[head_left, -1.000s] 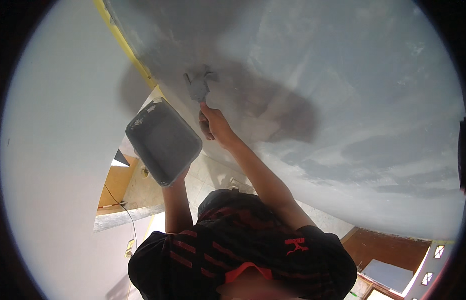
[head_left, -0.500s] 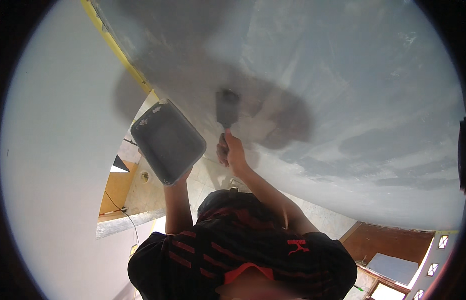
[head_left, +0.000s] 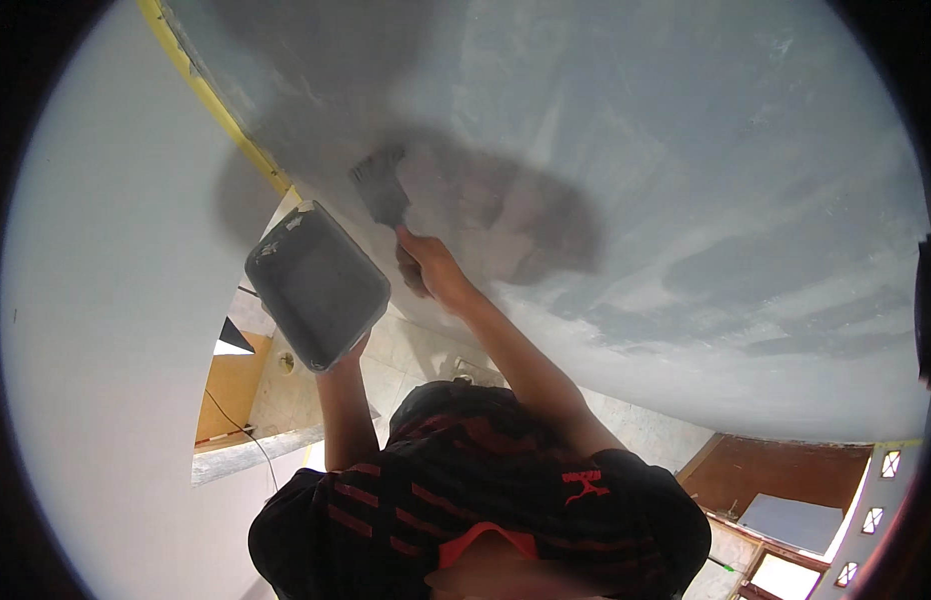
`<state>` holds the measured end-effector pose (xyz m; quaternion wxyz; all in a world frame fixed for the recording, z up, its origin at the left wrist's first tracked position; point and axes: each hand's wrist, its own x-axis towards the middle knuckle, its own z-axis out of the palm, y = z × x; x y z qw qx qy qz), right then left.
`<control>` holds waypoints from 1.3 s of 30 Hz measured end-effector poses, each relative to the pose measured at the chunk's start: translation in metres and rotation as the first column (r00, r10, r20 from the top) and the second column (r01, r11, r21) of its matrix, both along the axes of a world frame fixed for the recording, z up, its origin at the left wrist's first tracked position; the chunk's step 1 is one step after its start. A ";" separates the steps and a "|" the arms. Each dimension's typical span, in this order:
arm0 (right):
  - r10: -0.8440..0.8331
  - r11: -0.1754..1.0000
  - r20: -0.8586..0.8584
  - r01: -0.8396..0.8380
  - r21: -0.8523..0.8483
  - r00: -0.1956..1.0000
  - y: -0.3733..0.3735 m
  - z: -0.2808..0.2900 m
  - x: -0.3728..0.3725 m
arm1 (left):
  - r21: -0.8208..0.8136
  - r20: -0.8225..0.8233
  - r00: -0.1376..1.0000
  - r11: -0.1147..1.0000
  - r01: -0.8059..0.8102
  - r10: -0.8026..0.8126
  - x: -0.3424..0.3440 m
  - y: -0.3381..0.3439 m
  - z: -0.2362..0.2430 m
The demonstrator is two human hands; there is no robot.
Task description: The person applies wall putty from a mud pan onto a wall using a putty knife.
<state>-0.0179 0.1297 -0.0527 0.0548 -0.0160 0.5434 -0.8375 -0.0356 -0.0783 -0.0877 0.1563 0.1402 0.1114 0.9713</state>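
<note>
My right hand point(head_left: 432, 268) is closed round the handle of a wide, dark paintbrush point(head_left: 383, 190). The brush is tilted up and to the left, its bristles at a grey wall point(head_left: 636, 190) with lighter and darker patches. Whether the bristles press on it, I cannot tell. Below and left of the brush, my left hand point(head_left: 355, 350) holds up a rectangular tub point(head_left: 319, 285) with rounded corners. Its inside is dark grey, and pale flakes cling to its upper rim. Most of my left fingers are hidden behind the tub.
A strip of yellow tape point(head_left: 218, 100) runs along the grey wall's left edge, beside a white wall point(head_left: 106, 280). Past the tub is an opening with an orange-brown panel point(head_left: 231, 385) and a thin cable point(head_left: 254, 438). Brown woodwork point(head_left: 776, 480) stands at the lower right.
The brush has moved left and slightly up along the grey wall, turning from upright to leaning left. My left hand and the tub have shifted slightly left in view.
</note>
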 end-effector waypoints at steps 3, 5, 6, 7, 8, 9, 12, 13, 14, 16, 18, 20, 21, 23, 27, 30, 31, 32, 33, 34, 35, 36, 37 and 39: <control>-0.066 0.998 0.057 0.065 0.021 0.996 0.008 -0.035 0.034 | 0.009 -0.081 0.997 1.000 0.003 -0.003 -0.006 -0.003 -0.005; -0.144 0.987 0.124 0.152 -0.051 0.982 0.001 -0.036 0.063 | 0.009 -0.102 0.995 1.000 -0.004 0.005 -0.008 -0.004 -0.006; -0.229 0.959 0.198 0.256 -0.120 0.953 0.000 -0.033 0.071 | -0.050 -0.111 0.993 0.998 -0.035 0.029 -0.008 -0.004 -0.007; -0.223 0.961 0.199 0.249 -0.117 0.954 0.000 -0.029 0.072 | -0.109 -0.122 0.991 0.992 -0.067 0.054 -0.007 -0.003 -0.008; -0.198 0.946 0.250 0.251 -0.204 0.948 -0.001 -0.024 0.073 | -0.108 -0.120 0.991 0.992 -0.070 0.057 -0.003 0.001 -0.002; -0.171 0.921 0.295 0.259 -0.291 0.940 -0.002 -0.022 0.071 | -0.085 -0.108 0.993 0.995 -0.055 0.045 0.001 0.009 0.010; -0.144 0.916 0.277 0.234 -0.327 0.950 -0.016 -0.022 0.048 | -0.067 -0.094 0.995 0.997 -0.045 0.039 0.003 0.011 0.016; -0.143 0.915 0.275 0.232 -0.329 0.951 -0.021 -0.020 0.040 | -0.070 -0.088 0.995 0.996 -0.051 0.045 0.004 0.010 0.016; -0.157 0.926 0.199 0.214 -0.311 0.967 -0.026 -0.013 0.031 | -0.070 -0.089 0.995 0.996 -0.056 0.049 0.005 0.009 0.017; -0.135 0.951 0.102 0.158 -0.267 0.986 -0.025 -0.007 0.012 | -0.131 -0.145 0.989 0.990 -0.045 0.026 0.007 0.010 0.028; -0.114 0.964 0.078 0.129 -0.233 0.990 -0.025 0.006 0.000 | -0.189 -0.195 0.981 0.981 -0.045 0.007 0.010 0.010 0.037; -0.095 0.974 0.056 0.104 -0.199 0.994 -0.021 0.013 -0.008 | -0.216 -0.219 0.976 0.975 -0.046 -0.002 0.013 0.011 0.038; -0.041 0.977 0.059 0.053 -0.207 0.997 -0.019 0.015 -0.012 | -0.207 -0.215 0.977 0.977 -0.045 -0.001 0.014 0.012 0.037; 0.014 0.977 0.063 0.000 -0.214 0.998 -0.016 0.013 -0.011 | -0.191 -0.206 0.979 0.981 -0.042 0.002 0.014 0.014 0.035; 0.088 0.974 0.100 -0.064 -0.216 0.991 -0.003 -0.011 0.014 | -0.161 -0.188 0.982 0.986 -0.045 0.014 0.014 0.016 0.027; 0.034 0.976 0.122 -0.007 -0.216 0.992 0.001 -0.021 0.045 | -0.145 -0.172 0.985 0.988 -0.055 0.029 0.015 0.015 0.019; 0.000 0.973 0.150 0.034 -0.229 0.989 0.000 -0.023 0.052 | -0.140 -0.167 0.985 0.989 -0.056 0.032 0.016 0.015 0.016; 0.000 0.972 0.150 0.036 -0.232 0.989 -0.003 -0.024 0.057 | -0.137 -0.162 0.986 0.989 -0.053 0.031 0.016 0.015 0.014; -0.018 0.957 0.174 0.067 -0.281 0.985 -0.006 -0.023 0.061 | -0.134 -0.157 0.987 0.990 -0.051 0.030 0.016 0.015 0.012; -0.033 0.939 0.199 0.099 -0.329 0.979 -0.009 -0.023 0.064 | -0.131 -0.153 0.988 0.990 -0.050 0.029 0.016 0.015 0.011; -0.036 0.938 0.197 0.101 -0.331 0.980 -0.011 -0.021 0.063 | -0.127 -0.150 0.988 0.991 -0.046 0.026 0.015 0.016 0.009; -0.071 0.921 0.233 0.154 -0.359 0.970 -0.015 -0.018 0.061 | -0.123 -0.148 0.989 0.992 -0.042 0.023 0.014 0.017 0.008; -0.104 0.900 0.270 0.206 -0.384 0.957 -0.019 -0.016 0.058 | -0.119 -0.145 0.989 0.992 -0.038 0.020 0.014 0.018 0.008; -0.143 0.887 0.262 0.241 -0.393 0.954 -0.027 -0.012 0.052 | -0.110 -0.140 0.990 0.994 -0.029 0.013 0.013 0.020 0.008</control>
